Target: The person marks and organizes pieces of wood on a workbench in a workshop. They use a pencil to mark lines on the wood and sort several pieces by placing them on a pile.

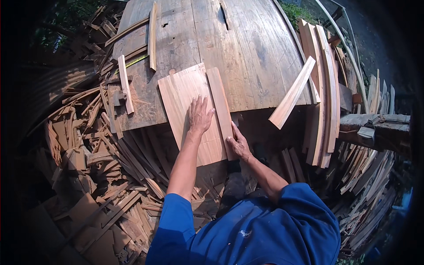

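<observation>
Panel (176,104) laid on table (251,62), near end projected past the edge. Strip (217,90) set along panel's right side, likewise overhung. Left hand (201,115) laid flat on panel, fingers slightly spread. Strip's right edge pinched near its lower end by right hand (239,142); fingers partly hidden. To the right, a tapered slat (293,92) is angled over table's edge.

"What sort of place are you in?"

"An open-air woodworking shop, I'd say; I'm at a worn plank workbench (251,62) in sunlight."

"What shows it?"

"Sawdust (148,99) on the workbench, wooden offcuts (76,160) heaped to my left, long wooden slats (363,181) stacked to my right, and green grass (295,14) past its right edge."
</observation>
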The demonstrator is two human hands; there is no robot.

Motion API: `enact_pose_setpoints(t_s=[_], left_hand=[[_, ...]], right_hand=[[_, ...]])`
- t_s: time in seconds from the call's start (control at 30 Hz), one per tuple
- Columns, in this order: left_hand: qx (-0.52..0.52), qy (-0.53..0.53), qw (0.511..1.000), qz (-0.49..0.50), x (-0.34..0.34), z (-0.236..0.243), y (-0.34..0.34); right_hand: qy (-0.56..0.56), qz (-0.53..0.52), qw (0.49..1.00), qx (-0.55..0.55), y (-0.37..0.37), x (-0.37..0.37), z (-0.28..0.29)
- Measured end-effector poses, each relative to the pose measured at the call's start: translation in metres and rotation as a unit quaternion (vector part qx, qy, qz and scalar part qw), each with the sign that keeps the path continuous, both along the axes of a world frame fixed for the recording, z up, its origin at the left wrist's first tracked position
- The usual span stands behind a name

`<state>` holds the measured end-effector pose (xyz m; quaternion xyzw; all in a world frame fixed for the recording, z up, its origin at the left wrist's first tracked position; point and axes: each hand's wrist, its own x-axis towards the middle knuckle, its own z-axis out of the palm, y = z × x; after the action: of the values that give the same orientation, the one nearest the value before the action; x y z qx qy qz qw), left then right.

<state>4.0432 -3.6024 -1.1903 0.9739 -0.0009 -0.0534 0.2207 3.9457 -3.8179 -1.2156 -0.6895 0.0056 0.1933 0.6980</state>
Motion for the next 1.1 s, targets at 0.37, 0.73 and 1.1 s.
enact_pose_setpoints(t_s=[0.37, 0.73, 1.1], left_hand=[[0.068, 0.020, 0.996, -0.060, 0.028, -0.033, -0.012], [-0.447, -0.056, 0.881, 0.146, -0.052, 0.030, 0.020], [-0.475, 0.059, 0.615, 0.627, -0.351, -0.054, 0.164]], right_hand=[[0.145, -0.037, 0.988, 0.045, 0.006, 0.049, 0.007], [-0.091, 0.062, 0.993, -0.040, 0.052, 0.006, 0.070], [-0.455, 0.184, 0.728, -0.480, 0.268, 0.198, -0.022]])
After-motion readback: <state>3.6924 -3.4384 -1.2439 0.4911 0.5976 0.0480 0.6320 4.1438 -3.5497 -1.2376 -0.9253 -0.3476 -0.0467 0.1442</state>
